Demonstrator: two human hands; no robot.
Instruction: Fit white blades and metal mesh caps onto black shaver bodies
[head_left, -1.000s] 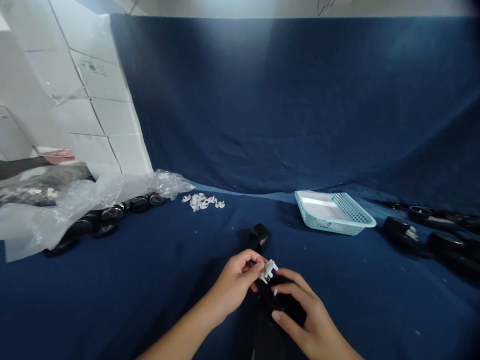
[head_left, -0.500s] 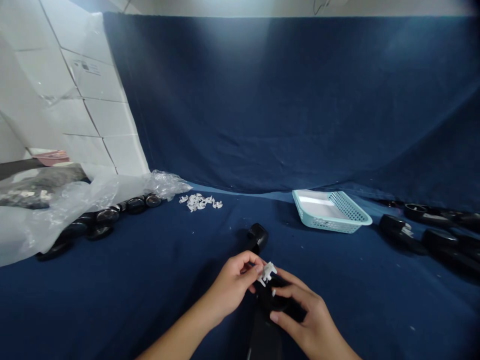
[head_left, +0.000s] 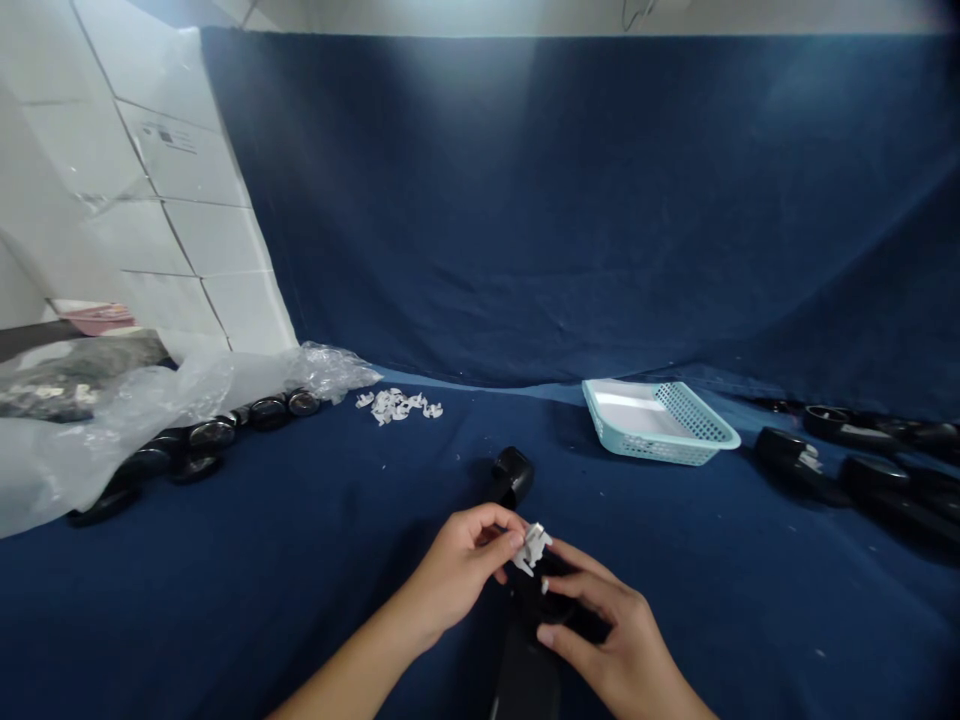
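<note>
My left hand (head_left: 466,560) pinches a small white plastic clip-like piece (head_left: 533,546) between thumb and fingers. It holds this piece just above a long black plastic part (head_left: 527,665) with a rounded end. My right hand (head_left: 611,625) grips that black part from the right, thumb and fingers around its edge. A tiny white bit (head_left: 544,586) shows at my right index fingertip; whether it is loose or part of something I cannot tell. Just beyond my hands, a black curved end piece (head_left: 514,474) rests on the cloth; its link to the held part is hidden.
Several white plastic pieces (head_left: 397,405) lie in a pile at the back. A light blue basket (head_left: 664,449) stands back right. Black parts lie at the right (head_left: 874,480) and along the left (head_left: 214,432), beside clear plastic wrapping (head_left: 150,400). A dark blue cloth (head_left: 525,220) hangs behind.
The white piece has turned slightly between my left fingers. Both hands otherwise keep their grips and places, and the view has shifted a little.
</note>
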